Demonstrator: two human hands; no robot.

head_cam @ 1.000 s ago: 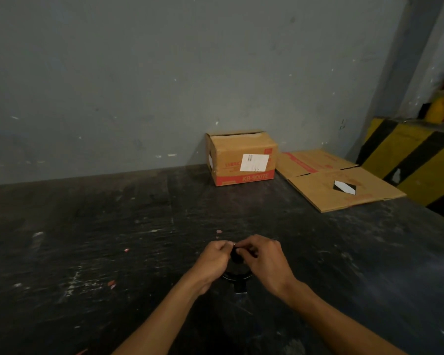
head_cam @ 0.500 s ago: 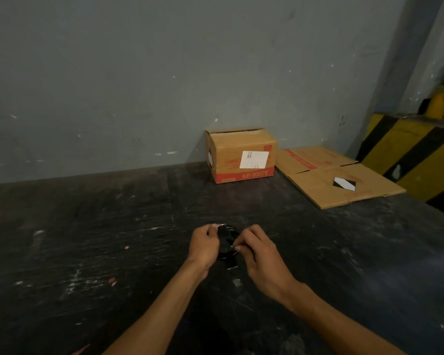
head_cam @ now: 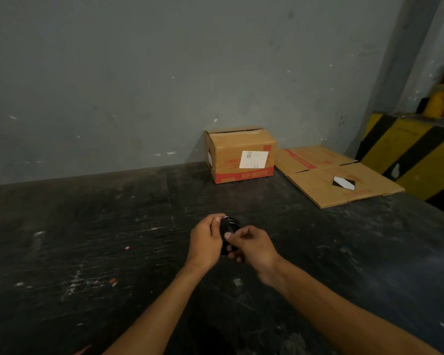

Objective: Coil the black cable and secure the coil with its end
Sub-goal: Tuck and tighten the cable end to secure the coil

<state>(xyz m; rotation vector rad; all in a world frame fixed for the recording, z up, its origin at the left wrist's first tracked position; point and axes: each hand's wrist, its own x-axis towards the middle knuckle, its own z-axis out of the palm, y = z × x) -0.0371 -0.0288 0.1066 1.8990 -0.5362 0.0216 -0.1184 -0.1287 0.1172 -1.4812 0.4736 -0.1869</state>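
Observation:
The black cable (head_cam: 231,223) is a small coil held upright between both hands above the dark table. My left hand (head_cam: 206,241) grips the coil's left side, with a black plug end pinched at its fingertips near the top. My right hand (head_cam: 251,244) is closed on the coil's right and lower side, thumb pressed against it. Most of the coil is hidden behind my fingers; only a few loops show above them.
The dark scuffed table (head_cam: 113,252) runs back to a grey wall. A closed cardboard box (head_cam: 241,155) stands against the wall. Flattened cardboard (head_cam: 338,180) lies to its right. A yellow and black striped barrier (head_cam: 415,160) is at the far right.
Both hands have lifted the coil off the table and moved it away from me. The coil has been turned upright and the plug end now sits at my left fingertips.

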